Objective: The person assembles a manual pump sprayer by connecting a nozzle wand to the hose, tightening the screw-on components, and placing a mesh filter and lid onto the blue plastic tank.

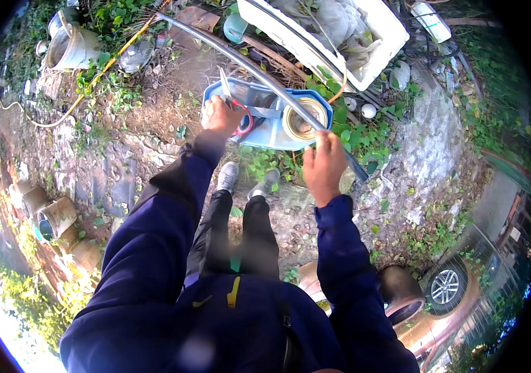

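Observation:
My left hand (221, 118) is closed around the handle side of red-handled scissors (244, 122), at the left end of a blue plastic tray (265, 142). The scissors' blades point away from me. A long grey pipe (250, 65) runs slantwise across the tray, from the far left to the near right. My right hand (326, 163) has its fingers curled at the pipe, beside the tray's right end; they partly cover it. Inside the tray lies a pale yellow roll of tape (288, 124), crossed by the pipe. A grey strip (267, 112) lies left of the roll.
Beyond the tray stands a white foam box (374, 69) with crumpled plastic inside. A yellow pole (109, 64) and white buckets (79, 51) are at the far left. Leafy plants (365, 140) grow beside the tray. At the near right are a clay jar (402, 292) and a wheel (446, 286).

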